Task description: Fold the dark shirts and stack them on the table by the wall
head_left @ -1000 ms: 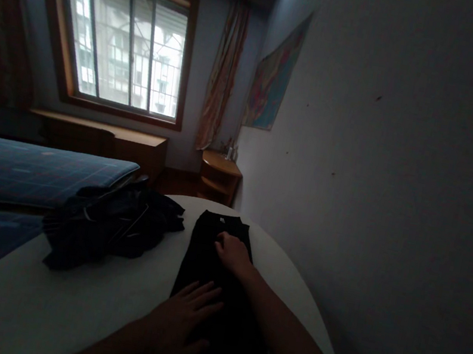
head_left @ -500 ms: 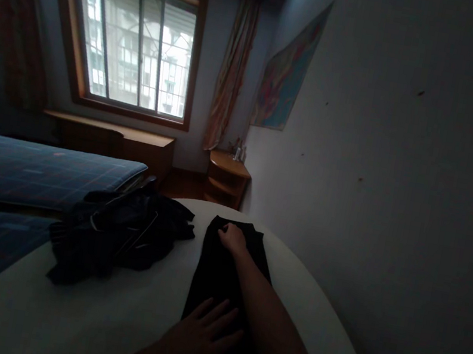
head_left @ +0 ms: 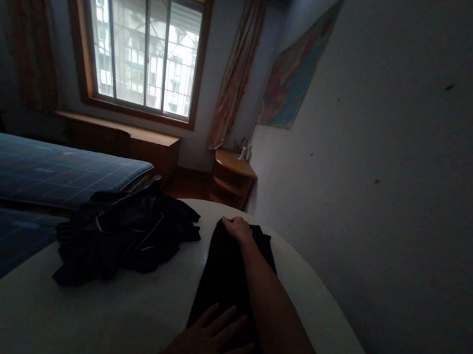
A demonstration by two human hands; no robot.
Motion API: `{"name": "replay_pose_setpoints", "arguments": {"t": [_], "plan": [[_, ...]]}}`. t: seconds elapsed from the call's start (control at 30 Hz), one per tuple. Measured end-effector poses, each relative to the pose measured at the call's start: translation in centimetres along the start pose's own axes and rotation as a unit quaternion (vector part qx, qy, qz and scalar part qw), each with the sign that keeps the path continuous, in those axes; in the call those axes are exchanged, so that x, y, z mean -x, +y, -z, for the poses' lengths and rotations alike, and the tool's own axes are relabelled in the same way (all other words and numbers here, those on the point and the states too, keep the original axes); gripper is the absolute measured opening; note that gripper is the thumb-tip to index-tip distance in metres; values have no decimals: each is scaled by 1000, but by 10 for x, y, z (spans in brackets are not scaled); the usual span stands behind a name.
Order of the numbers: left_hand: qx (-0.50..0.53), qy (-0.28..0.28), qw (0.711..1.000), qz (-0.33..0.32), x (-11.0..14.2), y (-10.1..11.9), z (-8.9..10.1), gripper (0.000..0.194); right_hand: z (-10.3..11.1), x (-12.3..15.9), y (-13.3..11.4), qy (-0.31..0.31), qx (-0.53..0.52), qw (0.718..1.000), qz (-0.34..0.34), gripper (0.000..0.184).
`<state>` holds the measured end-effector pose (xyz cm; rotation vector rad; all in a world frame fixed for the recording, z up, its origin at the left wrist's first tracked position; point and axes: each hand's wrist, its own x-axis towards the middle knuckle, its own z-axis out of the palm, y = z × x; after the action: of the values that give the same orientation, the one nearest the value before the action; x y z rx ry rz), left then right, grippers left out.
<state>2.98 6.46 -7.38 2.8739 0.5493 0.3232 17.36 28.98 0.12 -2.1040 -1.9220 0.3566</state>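
Observation:
A long black garment (head_left: 224, 275) lies flat on the white surface (head_left: 113, 319), running away from me. My left hand (head_left: 208, 347) rests flat on its near part, fingers spread. My right hand (head_left: 236, 227) reaches to the garment's far end, fingers curled on the top edge; whether it pinches the cloth is too dark to tell. A crumpled heap of dark clothes (head_left: 127, 234) lies to the left of the garment, apart from both hands.
A bed with a blue checked cover (head_left: 25, 166) runs along the left. A white wall (head_left: 396, 198) stands close on the right, with a map poster (head_left: 295, 84). Beyond are a window (head_left: 142, 49), a curtain (head_left: 235, 74), a wooden desk (head_left: 133, 144) and a corner shelf (head_left: 231, 179).
My right hand has slid along the black garment from its upper part to its far end. My left hand stays flat on the near part. The view has shifted slightly.

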Motion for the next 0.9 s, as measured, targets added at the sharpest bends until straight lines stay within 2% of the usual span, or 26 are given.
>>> {"name": "replay_pose_setpoints", "arguments": {"t": [0.13,0.33,0.53,0.63,0.9], "plan": [[-27,6,1000,-8,-2,-2,-4,71,-4,-3,-16,6,40,999,1,58],[-68,35,997,-12,-5,-1,-7,66,-12,-10,-32,4,51,999,10,34],[-64,42,997,-11,-5,-2,-8,57,-19,-19,-33,12,19,1000,15,34],[-58,43,997,-10,-6,-1,-5,55,-22,-18,-34,13,22,999,25,28],[-32,29,999,-3,-6,2,0,58,-21,-13,-31,26,20,994,108,29]]}}
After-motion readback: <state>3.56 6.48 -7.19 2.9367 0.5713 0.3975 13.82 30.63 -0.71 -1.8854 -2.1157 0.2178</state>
